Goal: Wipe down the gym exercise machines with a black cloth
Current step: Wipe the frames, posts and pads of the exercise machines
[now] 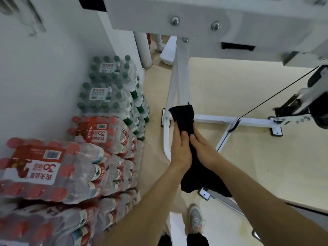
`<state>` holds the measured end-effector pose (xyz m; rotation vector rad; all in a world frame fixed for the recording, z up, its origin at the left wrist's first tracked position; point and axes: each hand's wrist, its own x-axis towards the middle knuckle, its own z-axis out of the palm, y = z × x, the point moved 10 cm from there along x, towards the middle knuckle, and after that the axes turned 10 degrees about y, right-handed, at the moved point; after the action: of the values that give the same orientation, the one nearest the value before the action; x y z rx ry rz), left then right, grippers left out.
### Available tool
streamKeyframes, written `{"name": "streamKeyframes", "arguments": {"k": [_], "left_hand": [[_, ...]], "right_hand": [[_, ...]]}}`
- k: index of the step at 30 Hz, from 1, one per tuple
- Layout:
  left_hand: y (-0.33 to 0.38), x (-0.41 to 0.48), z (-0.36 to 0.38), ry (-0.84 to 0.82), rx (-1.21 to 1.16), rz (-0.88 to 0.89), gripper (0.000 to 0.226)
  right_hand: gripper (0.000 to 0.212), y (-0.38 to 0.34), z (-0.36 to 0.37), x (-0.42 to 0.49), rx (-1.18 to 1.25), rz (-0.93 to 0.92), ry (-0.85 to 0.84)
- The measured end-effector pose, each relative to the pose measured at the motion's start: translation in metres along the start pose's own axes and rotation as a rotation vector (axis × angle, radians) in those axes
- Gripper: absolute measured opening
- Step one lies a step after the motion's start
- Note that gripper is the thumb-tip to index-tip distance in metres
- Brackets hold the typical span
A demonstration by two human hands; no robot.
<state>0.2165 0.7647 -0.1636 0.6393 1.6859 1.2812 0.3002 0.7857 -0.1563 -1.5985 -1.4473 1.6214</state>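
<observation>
Left of the fingers [183, 137]: stacked bottle packs [99, 139] block, narrow floor strip [156, 139] between. Ahead: white frame upright [182, 77]. Right: open floor [266, 157], past base bar [248, 120] and cable [276, 94].

Both my arms reach forward and down, bare to the wrists. My left hand [181, 148] and right hand [204, 148] sit side by side, thumbs touching, fingers curled closed around the black cloth [183, 118] that I pinch between them.
</observation>
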Motion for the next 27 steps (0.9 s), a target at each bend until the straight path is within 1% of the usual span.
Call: {"name": "streamKeyframes", "arguments": {"k": [2, 4, 7, 10, 14, 18, 21, 24, 26, 27], "left_hand": [[0.005, 0.008, 0.002, 0.006, 0.025, -0.001, 0.05], [0.013, 0.033, 0.006, -0.016, 0.053, -0.005, 0.05], [0.031, 0.085, 0.021, -0.068, 0.031, 0.01, 0.05], [0.052, 0.139, 0.036, -0.058, 0.057, 0.028, 0.051], [0.077, 0.208, 0.054, -0.057, 0.116, 0.078, 0.055], [0.095, 0.26, 0.069, -0.067, 0.138, 0.056, 0.06], [0.105, 0.285, 0.076, -0.06, 0.108, 0.057, 0.058], [0.11, 0.3, 0.08, -0.07, 0.084, 0.044, 0.05], [0.11, 0.305, 0.08, -0.077, 0.093, 0.049, 0.05], [0.11, 0.304, 0.081, -0.084, 0.093, 0.046, 0.05]], "right_hand": [[0.044, -0.005, 0.001, 0.005, 0.05, 0.002, 0.03], [0.044, -0.012, 0.001, 0.023, 0.099, 0.007, 0.115], [0.043, -0.034, -0.005, 0.07, 0.145, -0.018, 0.23], [0.042, -0.063, -0.014, 0.124, 0.139, -0.08, 0.283], [0.041, -0.092, -0.024, 0.186, 0.101, -0.129, 0.305], [0.046, -0.11, -0.03, 0.239, 0.099, -0.097, 0.303], [0.049, -0.116, -0.032, 0.264, 0.12, -0.06, 0.301], [0.063, -0.123, -0.034, 0.28, 0.094, -0.051, 0.317], [0.073, -0.123, -0.034, 0.286, 0.082, -0.043, 0.322], [0.074, -0.122, -0.033, 0.286, 0.079, -0.034, 0.32]]}}
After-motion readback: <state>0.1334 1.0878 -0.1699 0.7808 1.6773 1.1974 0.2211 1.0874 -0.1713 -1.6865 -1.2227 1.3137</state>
